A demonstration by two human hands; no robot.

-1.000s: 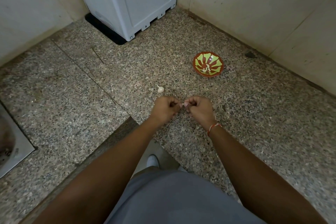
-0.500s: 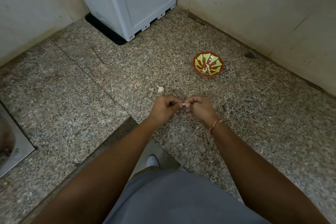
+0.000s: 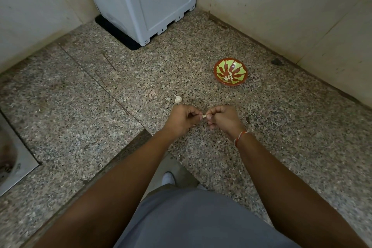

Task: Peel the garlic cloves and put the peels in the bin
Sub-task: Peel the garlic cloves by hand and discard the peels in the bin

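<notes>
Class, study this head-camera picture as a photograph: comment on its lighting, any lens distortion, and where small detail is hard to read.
Head view: dim, even light with soft shadows, no glare on the speckled counter; wide-angle lens bends the wall edges and swells the forearms; the garlic clove pinched between left hand and right hand is too small to show peeling detail, as are the pieces in the bowl.

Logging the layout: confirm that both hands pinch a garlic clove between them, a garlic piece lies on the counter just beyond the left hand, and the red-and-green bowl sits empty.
Not empty: the head view shows pale pieces lying in the red-and-green bowl. The rest stands: left hand and right hand pinch the garlic clove, and a garlic piece lies just beyond the left hand.
</notes>
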